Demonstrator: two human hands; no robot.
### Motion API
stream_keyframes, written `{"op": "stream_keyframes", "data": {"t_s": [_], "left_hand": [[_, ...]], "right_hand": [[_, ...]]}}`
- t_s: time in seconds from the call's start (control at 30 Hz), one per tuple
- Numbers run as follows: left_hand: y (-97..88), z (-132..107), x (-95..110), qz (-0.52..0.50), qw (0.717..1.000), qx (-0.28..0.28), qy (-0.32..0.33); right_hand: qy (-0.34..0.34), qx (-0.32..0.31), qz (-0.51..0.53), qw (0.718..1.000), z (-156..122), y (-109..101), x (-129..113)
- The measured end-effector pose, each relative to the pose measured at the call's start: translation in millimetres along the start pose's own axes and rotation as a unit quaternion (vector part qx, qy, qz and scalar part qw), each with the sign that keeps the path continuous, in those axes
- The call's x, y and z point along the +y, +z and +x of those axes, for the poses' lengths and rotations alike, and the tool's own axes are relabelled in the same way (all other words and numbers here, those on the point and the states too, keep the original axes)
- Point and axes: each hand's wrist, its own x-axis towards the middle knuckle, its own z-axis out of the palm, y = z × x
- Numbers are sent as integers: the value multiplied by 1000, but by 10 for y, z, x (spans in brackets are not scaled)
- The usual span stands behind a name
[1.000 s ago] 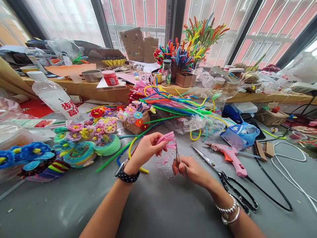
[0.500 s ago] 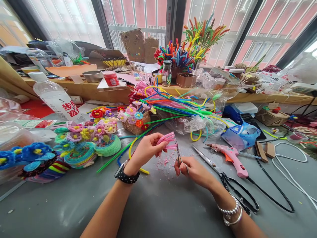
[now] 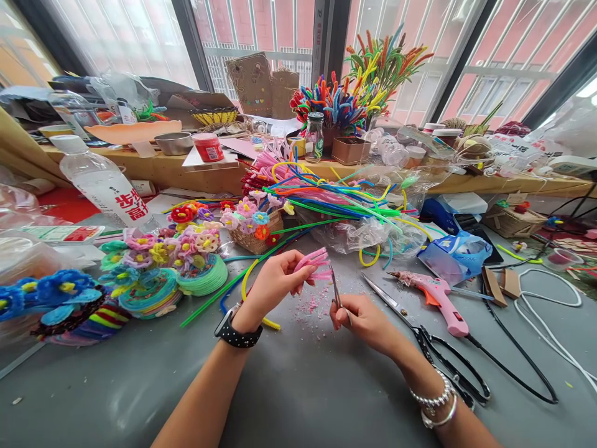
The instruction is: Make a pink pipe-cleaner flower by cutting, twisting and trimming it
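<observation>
Pinched in my left hand [image 3: 282, 274] is a small bundle of pink pipe cleaners [image 3: 317, 261], their ends pointing right. My right hand [image 3: 357, 316] grips a small pair of scissors [image 3: 336, 287], its blades pointing up beside the ends of the bundle. Whether the blades touch the fuzz, I cannot tell. Pink fuzzy clippings [image 3: 310, 305] lie scattered on the grey table [image 3: 298, 386] beneath both hands. A larger pair of scissors [image 3: 396, 305] with black handles rests to the right of my right hand.
A pink glue gun [image 3: 438, 298] lies at right with its black cord. Pipe-cleaner flowers [image 3: 153, 255] on round bases stand at left, near a tilted plastic bottle [image 3: 105, 183]. Behind my hands are long loose pipe cleaners [image 3: 326, 193] and a blue plastic packet [image 3: 459, 254].
The scissors in my right hand have shifted very slightly, their blades looking closer together. My left hand keeps the pink bundle in nearly the same place.
</observation>
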Motion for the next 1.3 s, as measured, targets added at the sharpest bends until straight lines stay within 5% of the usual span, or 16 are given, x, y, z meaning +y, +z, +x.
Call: {"op": "stream_keyframes", "data": {"t_s": [0.27,0.63,0.8,1.3], "left_hand": [[20,1,-16,17,1000,17,17],[42,-8,-28,78,994,59,52],[44,-11,-45,100,991,62,65],[74,-32,-25,113,991,8,72]], "right_hand": [[8,16,17,1000,-4,19,-16],[40,29,-122,991,-7,1,33],[12,122,-121,985,-22,-24,21],[20,55,-34,998,-22,7,-59]]}}
